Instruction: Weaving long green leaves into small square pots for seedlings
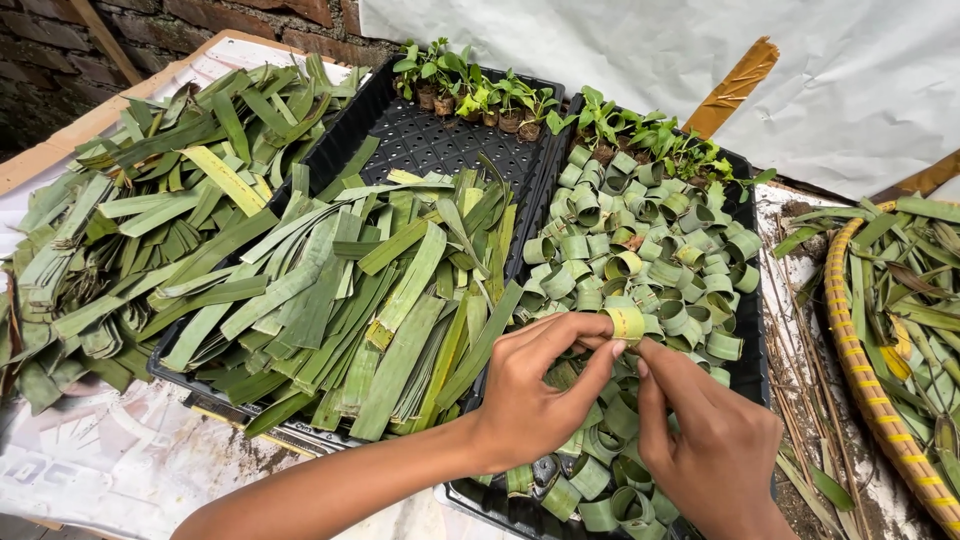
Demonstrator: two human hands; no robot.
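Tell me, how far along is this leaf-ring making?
Done: many rolled leaf rings fill the right black tray. In hand: the left hand and right hand pinch one yellowish ring. Left: flat leaf strips heaped on the other tray and a pile beside it remain unrolled.

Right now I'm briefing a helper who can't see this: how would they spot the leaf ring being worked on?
Find the black tray heaped with rolled green leaf rings. Above its near end, the left hand and right hand meet. The leaf ring is pinched in their fingers, yellower than the others and the only one lifted off the pile.
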